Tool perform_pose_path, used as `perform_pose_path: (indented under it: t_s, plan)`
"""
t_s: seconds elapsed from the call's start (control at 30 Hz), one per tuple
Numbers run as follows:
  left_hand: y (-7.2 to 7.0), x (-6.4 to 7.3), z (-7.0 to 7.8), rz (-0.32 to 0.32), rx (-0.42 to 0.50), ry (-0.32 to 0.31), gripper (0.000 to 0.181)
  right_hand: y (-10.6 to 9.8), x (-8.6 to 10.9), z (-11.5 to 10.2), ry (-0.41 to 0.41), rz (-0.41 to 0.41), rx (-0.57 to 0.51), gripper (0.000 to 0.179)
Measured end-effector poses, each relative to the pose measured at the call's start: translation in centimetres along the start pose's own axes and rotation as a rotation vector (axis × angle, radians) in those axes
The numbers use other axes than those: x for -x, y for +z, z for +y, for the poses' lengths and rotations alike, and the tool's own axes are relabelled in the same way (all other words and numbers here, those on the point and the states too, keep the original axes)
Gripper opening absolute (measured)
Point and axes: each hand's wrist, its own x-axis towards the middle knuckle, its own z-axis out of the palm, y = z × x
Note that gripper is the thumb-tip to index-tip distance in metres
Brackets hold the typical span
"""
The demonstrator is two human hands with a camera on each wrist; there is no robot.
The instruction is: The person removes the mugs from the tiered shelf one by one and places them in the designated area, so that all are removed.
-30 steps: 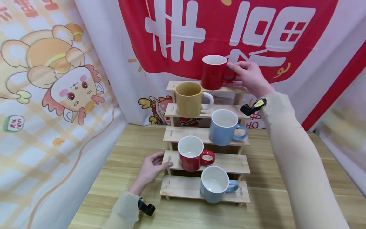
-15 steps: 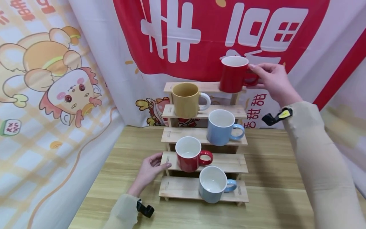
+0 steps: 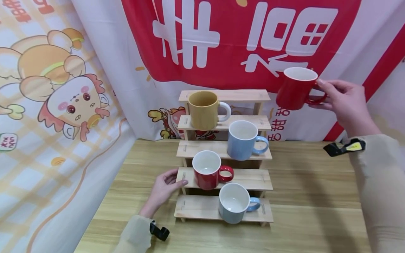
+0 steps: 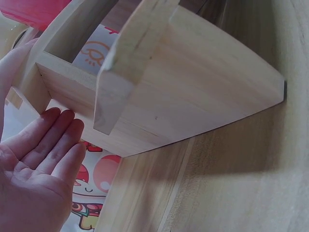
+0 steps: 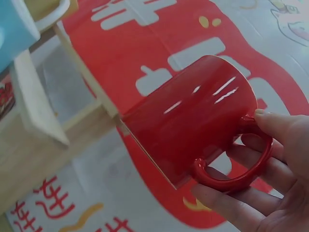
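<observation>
My right hand holds a red mug by its handle, in the air to the right of the top step of a wooden tiered stand. In the right wrist view the thumb lies at the handle's top, with fingers around and below the handle. My left hand grips the left end of the stand's second-lowest step, thumb on top. The left wrist view shows its fingers under the plank, beside the stand's side panel.
Lower steps carry a yellow mug, a blue mug, a second red mug and a pale blue mug, handles pointing right. The stand is on a wood-grain table. Printed cloth hangs behind and at the left.
The red mug in my right hand has moved right, off the stand's top step and out past its right end. My left hand stays at the stand.
</observation>
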Motion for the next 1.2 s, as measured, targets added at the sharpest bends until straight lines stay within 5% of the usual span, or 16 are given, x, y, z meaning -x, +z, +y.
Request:
perform_pose_path:
  t_s: [0.27, 0.43, 0.73, 1.2]
  plan:
    - [-0.2, -0.2, 0.1, -0.004, 0.002, 0.001, 0.080, -2.0, 0.9, 3.4, 0.012, 0.048, -0.094, 0.064]
    - [-0.2, -0.2, 0.3, 0.001, 0.009, 0.005, 0.078, -2.0, 1.0, 6.1, 0.021, 0.071, -0.047, 0.062]
    - [-0.2, -0.2, 0.1, -0.001, 0.001, 0.016, 0.079, -0.7, 1.1, 13.4, -0.034, 0.130, -0.121, 0.042]
    - [0.0, 0.2, -0.1, 0.012, 0.016, 0.023, 0.075, 2.2, 1.5, 22.3, 0.028, 0.254, -0.079, 0.051]
